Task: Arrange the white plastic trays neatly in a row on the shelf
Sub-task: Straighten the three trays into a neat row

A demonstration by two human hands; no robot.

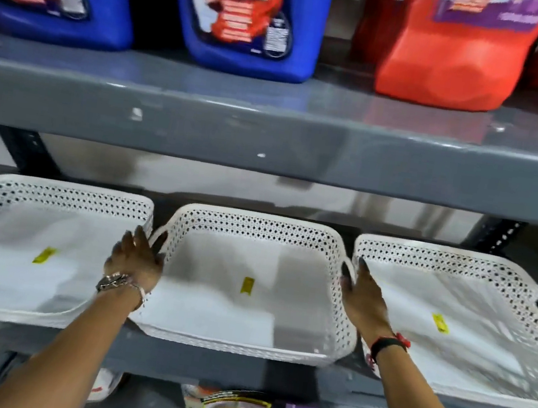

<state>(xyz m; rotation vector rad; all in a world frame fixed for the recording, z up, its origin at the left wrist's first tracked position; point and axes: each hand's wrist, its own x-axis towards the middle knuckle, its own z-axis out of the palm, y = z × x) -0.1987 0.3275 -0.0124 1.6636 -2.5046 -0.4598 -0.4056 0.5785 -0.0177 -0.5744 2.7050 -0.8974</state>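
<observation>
I see both forearms reaching forward over grey shelf edge (237, 369). Left hand (136, 263) flat, fingers together, extended, tips against left handle of middle white tray (244, 318). Right hand (366, 299) likewise flat, fingers together, tips at that tray's right handle. Left tray (26, 273) just outside left fingers, right tray (469, 339) just outside right fingers. Three trays side by side on shelf.
</observation>
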